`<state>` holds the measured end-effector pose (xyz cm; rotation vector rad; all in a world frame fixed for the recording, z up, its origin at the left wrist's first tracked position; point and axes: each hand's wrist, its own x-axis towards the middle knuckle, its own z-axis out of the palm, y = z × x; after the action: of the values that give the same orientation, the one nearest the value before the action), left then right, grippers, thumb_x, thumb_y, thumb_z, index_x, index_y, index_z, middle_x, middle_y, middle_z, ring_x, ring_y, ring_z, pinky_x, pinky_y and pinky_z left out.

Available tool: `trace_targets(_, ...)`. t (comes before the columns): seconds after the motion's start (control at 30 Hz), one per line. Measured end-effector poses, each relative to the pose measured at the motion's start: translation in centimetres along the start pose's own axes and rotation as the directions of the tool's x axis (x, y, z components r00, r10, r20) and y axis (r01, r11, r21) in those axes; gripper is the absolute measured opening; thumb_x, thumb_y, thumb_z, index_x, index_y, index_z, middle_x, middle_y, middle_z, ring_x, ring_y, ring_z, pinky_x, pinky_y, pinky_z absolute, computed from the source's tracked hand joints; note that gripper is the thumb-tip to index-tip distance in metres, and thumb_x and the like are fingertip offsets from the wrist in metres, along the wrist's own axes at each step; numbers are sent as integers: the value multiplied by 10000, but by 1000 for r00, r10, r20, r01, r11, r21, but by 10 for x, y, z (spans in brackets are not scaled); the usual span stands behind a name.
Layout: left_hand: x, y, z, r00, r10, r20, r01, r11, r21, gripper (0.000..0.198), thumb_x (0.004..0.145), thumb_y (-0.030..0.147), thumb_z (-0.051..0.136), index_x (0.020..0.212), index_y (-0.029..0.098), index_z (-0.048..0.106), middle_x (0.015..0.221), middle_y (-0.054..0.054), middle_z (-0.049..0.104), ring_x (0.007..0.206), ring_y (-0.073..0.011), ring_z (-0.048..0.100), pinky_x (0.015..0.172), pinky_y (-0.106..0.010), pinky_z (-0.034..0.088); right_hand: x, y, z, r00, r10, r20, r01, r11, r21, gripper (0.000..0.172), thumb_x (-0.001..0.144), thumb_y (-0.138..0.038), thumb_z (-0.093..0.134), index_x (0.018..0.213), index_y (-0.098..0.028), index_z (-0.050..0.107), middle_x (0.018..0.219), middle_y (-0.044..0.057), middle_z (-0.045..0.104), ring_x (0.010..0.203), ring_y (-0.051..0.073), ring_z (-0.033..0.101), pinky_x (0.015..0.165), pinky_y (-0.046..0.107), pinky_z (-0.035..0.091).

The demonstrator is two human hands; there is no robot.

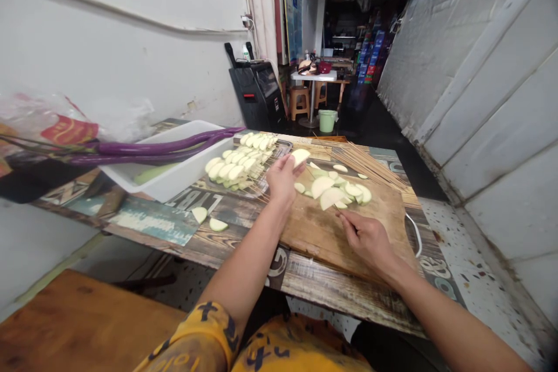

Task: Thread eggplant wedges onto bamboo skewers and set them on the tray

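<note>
My left hand [281,180] pinches a half-round, pale vegetable slice [300,157] above the far left part of a wooden cutting board [316,232]. In my right hand [368,237] is a thin bamboo skewer [338,210], its fingers closed round the lower end. A pale half-round slice [331,198] appears to be on that skewer; how many it carries I cannot tell. Under and behind it lies a heap of loose green-edged slices [362,193]. Left of the board, rows of skewered slices [235,164] are stacked on a tray [253,190].
Long purple eggplants [161,150] rest across a white plastic tub [150,189] at the left. Bare bamboo skewers [370,165] lie behind the board. Two loose slices [218,225] sit near the table's front edge. A wooden stool or bench [87,325] stands at lower left.
</note>
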<state>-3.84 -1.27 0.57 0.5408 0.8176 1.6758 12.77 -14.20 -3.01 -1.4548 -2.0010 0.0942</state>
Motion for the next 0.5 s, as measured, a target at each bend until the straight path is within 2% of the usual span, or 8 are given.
trace_targets(0.3, -4, -1, 0, 994, 21, 107, -24, 999, 27, 146, 737, 150, 610, 876, 106, 614, 898, -81, 673, 741, -146, 657, 782, -331, 515, 1, 1, -2, 1000, 21, -3, -21, 1000, 15, 263, 869, -234, 423, 846, -177, 678, 798, 71, 709, 698, 174, 654, 635, 228, 461)
trace_targets(0.37, -6, 0, 1, 994, -6, 106, 6, 1000, -3, 144, 741, 142, 607, 881, 110, 604, 881, -80, 676, 726, -146, 659, 780, -329, 512, 1, 2, -1, 1000, 20, -8, -20, 999, 34, 263, 868, -235, 423, 841, -175, 679, 801, 73, 708, 698, 176, 653, 641, 233, 462)
trace_targets(0.5, -7, 4, 2, 981, -131, 145, 143, 987, -77, 143, 774, 205, 594, 897, 133, 585, 847, -71, 682, 705, -141, 661, 729, -285, 510, 2, 2, 1, 1000, 15, 4, -15, 991, 135, 262, 865, -252, 432, 839, -174, 681, 806, 73, 704, 697, 179, 642, 648, 251, 463)
